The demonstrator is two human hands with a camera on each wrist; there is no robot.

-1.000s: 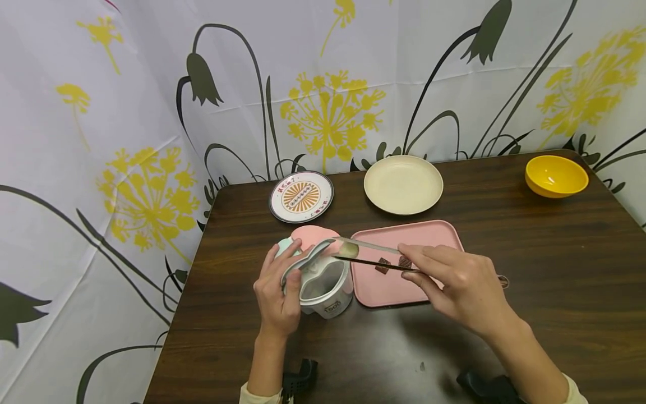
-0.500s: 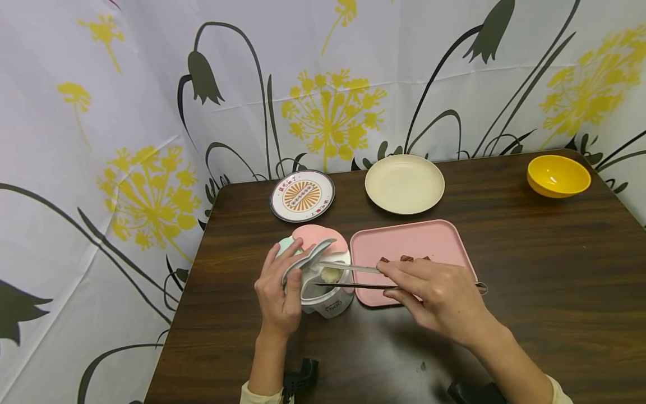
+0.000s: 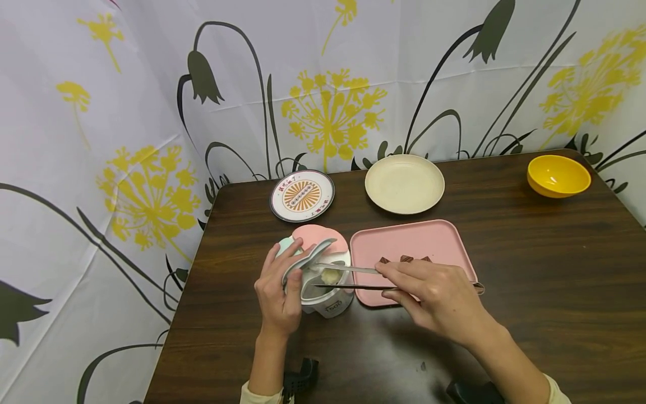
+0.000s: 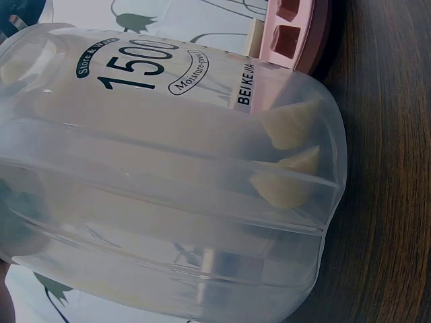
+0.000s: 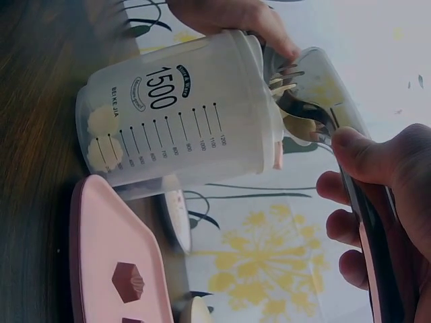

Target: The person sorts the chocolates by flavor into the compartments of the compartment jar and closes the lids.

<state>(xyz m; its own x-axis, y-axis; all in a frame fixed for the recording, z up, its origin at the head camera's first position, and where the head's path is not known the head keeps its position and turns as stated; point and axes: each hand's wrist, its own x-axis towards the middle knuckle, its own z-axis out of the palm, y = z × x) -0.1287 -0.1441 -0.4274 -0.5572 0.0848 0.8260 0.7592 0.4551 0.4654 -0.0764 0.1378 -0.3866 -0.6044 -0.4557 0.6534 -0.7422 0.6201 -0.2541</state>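
Head view: a person sat at a dark wooden desk (image 3: 530, 269) before a flowered curtain; both hands worked at a clear container (image 3: 325, 286)
Left hand (image 3: 277, 294): fingers curled round the container's side, thumb propping its flip lid (image 3: 308, 259) open
Right hand (image 3: 439, 297): fingers pinched a pair of metal tongs (image 3: 348, 278), tips reaching into the container's mouth around a pale food piece (image 3: 330, 275)
Right wrist view: the tong tips sat just inside the rim; pale pieces already lay at the container's bottom (image 5: 104, 138); the wall read 1500
Pink tray (image 3: 404, 241): just beside the container, carrying small brown cubes (image 3: 406, 258)
Step, as judged: dropping a piece into the container
Next move, as judged: the tongs would need to spread, let the piece fall, and lift clear of the lid
Elsewhere: patterned plate (image 3: 301, 196), cream plate (image 3: 404, 184), yellow bowl (image 3: 558, 175), well apart at the back
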